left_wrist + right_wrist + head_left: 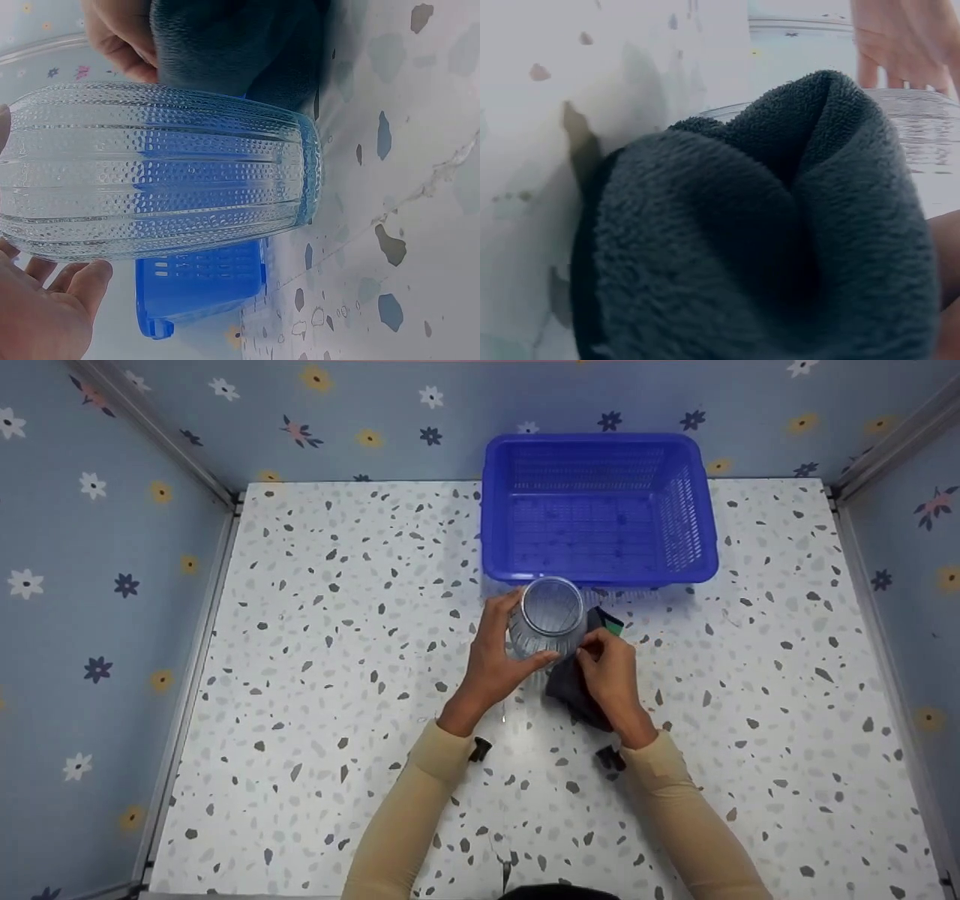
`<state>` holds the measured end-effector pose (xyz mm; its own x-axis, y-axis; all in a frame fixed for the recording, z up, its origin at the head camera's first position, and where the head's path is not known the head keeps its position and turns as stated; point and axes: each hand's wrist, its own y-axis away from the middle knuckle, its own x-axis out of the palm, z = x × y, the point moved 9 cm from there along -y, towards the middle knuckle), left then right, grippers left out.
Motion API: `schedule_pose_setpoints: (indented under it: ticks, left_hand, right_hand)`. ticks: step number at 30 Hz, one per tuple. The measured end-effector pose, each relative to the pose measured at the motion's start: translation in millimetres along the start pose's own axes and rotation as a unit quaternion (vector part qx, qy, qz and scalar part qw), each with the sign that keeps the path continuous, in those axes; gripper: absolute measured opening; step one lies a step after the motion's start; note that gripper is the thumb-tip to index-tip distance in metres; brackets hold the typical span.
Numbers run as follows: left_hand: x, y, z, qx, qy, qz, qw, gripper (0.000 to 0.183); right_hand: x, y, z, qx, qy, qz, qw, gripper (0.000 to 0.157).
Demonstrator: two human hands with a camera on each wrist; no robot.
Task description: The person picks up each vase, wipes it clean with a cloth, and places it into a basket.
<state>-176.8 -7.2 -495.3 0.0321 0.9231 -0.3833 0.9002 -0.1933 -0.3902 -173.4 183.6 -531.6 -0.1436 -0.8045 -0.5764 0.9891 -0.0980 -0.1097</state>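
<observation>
A clear ribbed glass vase (pixel 551 611) with a dimpled surface stands in front of the blue basket, its round mouth facing up toward the head camera. My left hand (pixel 495 656) grips it from the left, thumb on the near side and fingers behind. In the left wrist view the vase (pixel 165 172) shows its whole side, its base close over the tabletop. On the right, my right hand (pixel 613 675) pinches a dark grey fluffy cloth (pixel 571 690) against the vase's side. The cloth (pixel 765 225) hangs in folds and fills most of the right wrist view, partly covering the vase.
A blue plastic basket (pixel 600 579) with slotted walls sits at the back, just beyond the vase. The speckled white tabletop (pixel 337 660) is bordered by flower-patterned panels (pixel 112 607) at left, back and right. A green tag (pixel 612 624) shows at the cloth's far end.
</observation>
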Motion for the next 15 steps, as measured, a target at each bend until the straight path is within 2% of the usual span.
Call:
schedule_pose_setpoints:
  ticks: [7, 15]
  left_hand:
    - [0.0, -0.2, 0.7, -0.004, 0.008, 0.001, 1.0000, 0.093]
    - [-0.5, 0.2, 2.4, -0.007, 0.009, 0.000, 0.9999, 0.093]
  right_hand:
    - [9.1, -2.3, -7.1, 0.002, 0.024, 0.025, 0.999, 0.006]
    - [3.0, -3.1, -3.6, 0.011, 0.000, 0.023, 1.000, 0.005]
